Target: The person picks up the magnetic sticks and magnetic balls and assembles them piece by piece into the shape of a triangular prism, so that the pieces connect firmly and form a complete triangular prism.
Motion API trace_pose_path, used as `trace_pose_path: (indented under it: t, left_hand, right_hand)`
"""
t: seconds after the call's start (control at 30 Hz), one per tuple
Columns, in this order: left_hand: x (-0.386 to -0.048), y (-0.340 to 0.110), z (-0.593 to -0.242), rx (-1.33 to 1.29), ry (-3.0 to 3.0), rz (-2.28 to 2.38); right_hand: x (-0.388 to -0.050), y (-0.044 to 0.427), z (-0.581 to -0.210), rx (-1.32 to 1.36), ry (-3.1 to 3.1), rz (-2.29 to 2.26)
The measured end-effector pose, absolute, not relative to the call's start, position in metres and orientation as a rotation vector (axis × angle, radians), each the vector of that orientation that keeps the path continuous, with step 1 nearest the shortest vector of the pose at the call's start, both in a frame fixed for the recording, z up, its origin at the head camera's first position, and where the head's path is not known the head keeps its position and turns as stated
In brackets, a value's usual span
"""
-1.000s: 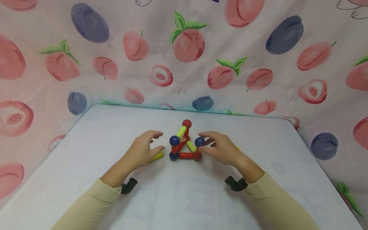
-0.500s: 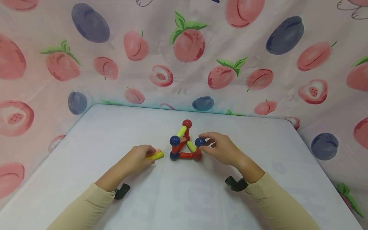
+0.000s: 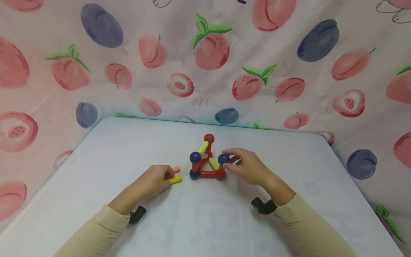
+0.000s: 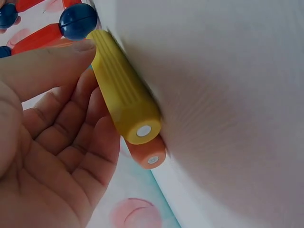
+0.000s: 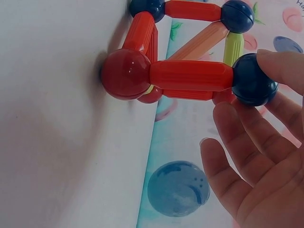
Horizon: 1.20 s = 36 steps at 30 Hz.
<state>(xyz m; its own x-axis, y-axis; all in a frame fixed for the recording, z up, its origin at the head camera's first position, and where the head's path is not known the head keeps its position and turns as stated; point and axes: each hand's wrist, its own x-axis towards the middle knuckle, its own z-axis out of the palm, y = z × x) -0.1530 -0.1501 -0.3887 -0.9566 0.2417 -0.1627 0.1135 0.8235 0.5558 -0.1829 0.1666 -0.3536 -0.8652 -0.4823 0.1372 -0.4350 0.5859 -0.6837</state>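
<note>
My left hand [image 3: 155, 179] pinches a yellow magnetic rod [image 4: 123, 90] between thumb and fingers, low over the table. Just behind that rod lies an orange rod [image 4: 148, 153], partly hidden by it. To the right stands a frame of magnetic rods and balls, with a red rod [image 3: 208, 174] along its front base. My right hand [image 3: 247, 165] holds the blue ball [image 5: 254, 80] atop the frame's front right upright, a red rod standing on a red ball [image 5: 126, 74]. Another blue ball [image 3: 195, 157] tops the front left upright, and a red ball [image 3: 209, 138] the rear one.
All of it is on a white table [image 3: 205, 221]. A bit of yellow [image 3: 267, 166] shows behind my right wrist. At the table's far edge hangs a fruit-patterned cloth [image 3: 179, 43]. Dark wrist mounts [image 3: 264, 206] stick out below both sleeves.
My left hand has moved left and down from beside the frame to the loose rods and taken hold of the yellow one, drawing it apart from the orange one. The right hand has stayed still.
</note>
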Motion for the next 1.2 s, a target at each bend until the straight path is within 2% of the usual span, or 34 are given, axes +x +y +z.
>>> trace_pose_path:
  t: [0.53, 1.0, 1.2]
  left_hand:
    - [-0.149, -0.145, -0.384, 0.309, 2.797, 0.802]
    - [-0.132, -0.121, -0.333, 0.714, 2.833, 1.019]
    - [-0.136, -0.103, -0.32, 0.949, 2.837, 1.044]
  right_hand:
    - [-0.183, 0.166, -0.354, -0.78, 2.741, -1.152]
    - [-0.183, 0.165, -0.352, -0.751, 2.74, -1.129]
    - [-0.183, 0.165, -0.351, -0.742, 2.742, -1.12]
